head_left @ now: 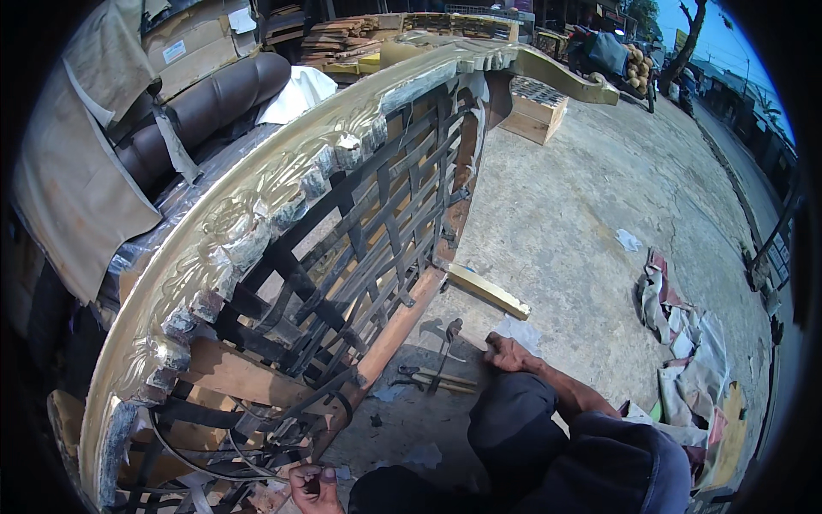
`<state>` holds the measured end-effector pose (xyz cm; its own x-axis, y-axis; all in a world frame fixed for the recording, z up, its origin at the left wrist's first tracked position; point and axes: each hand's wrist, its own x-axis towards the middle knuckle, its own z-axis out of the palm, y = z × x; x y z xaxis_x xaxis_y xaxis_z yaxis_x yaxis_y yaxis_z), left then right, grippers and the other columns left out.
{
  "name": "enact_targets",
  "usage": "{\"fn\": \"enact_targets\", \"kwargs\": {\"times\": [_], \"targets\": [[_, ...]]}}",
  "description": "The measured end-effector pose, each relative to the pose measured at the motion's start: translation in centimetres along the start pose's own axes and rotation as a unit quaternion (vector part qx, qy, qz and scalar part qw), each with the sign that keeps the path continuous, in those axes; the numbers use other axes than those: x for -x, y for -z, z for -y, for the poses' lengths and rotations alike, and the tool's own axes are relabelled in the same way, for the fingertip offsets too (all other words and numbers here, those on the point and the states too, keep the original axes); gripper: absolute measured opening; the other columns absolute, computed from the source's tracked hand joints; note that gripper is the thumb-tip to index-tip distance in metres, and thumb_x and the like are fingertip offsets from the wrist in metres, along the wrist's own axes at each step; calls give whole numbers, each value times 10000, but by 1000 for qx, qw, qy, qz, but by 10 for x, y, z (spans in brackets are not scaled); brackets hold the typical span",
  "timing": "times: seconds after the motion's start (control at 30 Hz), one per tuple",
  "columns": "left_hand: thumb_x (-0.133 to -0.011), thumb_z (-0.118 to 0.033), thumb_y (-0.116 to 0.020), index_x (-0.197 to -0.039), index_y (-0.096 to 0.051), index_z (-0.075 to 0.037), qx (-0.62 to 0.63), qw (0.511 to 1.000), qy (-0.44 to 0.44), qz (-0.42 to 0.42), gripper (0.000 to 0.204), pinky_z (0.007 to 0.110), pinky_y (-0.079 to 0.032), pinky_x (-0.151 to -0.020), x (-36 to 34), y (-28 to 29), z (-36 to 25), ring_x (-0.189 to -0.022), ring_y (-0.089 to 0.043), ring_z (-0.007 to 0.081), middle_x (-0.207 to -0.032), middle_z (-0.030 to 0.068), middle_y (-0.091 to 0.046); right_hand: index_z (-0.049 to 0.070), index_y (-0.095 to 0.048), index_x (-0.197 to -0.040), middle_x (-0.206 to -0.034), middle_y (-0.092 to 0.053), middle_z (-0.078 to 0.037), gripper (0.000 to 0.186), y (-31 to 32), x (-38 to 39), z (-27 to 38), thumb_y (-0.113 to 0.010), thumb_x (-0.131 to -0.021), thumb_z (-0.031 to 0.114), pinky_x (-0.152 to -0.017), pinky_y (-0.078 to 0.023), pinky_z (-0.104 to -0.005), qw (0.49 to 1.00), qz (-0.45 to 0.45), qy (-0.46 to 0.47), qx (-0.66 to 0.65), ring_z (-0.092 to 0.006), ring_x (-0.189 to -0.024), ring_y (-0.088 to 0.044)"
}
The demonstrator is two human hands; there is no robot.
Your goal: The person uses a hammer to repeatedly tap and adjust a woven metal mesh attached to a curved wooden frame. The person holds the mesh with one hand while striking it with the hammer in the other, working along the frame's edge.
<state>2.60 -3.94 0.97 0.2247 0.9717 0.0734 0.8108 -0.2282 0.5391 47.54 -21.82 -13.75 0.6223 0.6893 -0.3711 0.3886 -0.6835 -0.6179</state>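
A sofa frame [248, 214] with carved gold-painted trim stands tilted on its side before me, its dark webbing straps [368, 218] woven across the wooden rails. My left hand [315, 490] is low by the frame's near end, fingers curled beside loose straps; anything inside them is too small to name. My right hand [511, 353] is closed above my knee, and what it grips is hidden. Left of it a hammer [447, 343] shows over the concrete. Beneath that, pincers with pale handles [437, 379] lie on the ground.
A curved sofa leg [574, 81] juts out at the top, near a wooden box [535, 111]. One wooden leg [488, 291] sticks out toward me. Crumpled fabric scraps [685, 351] lie at right. Brown upholstery [205, 107] and cardboard are piled at left; a road runs far right.
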Motion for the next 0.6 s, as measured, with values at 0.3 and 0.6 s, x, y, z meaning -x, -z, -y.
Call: {"fn": "enact_targets", "kwargs": {"times": [0.3, 0.6], "targets": [[-829, 79, -778, -1026, -598, -81, 288, 870, -397, 48, 311, 405, -525, -862, -50, 12, -218, -950, -642, 277, -986, 131, -655, 6, -543, -1279, -1128, -689, -328, 530, -16, -73, -74, -651, -888, 347, -940, -527, -552, 993, 18, -113, -18, -515, -1098, -659], [-782, -16, -860, -946, -633, -138, 261, 771, -499, -297, 306, 590, -482, -1000, -19, -2, -361, -931, -700, 219, -947, 15, -695, -22, -535, -1143, -986, -658, -414, 484, -2, -101, -82, -654, -858, 350, -831, -492, -617, 990, 137, 42, 18, -609, -1021, -622]]}}
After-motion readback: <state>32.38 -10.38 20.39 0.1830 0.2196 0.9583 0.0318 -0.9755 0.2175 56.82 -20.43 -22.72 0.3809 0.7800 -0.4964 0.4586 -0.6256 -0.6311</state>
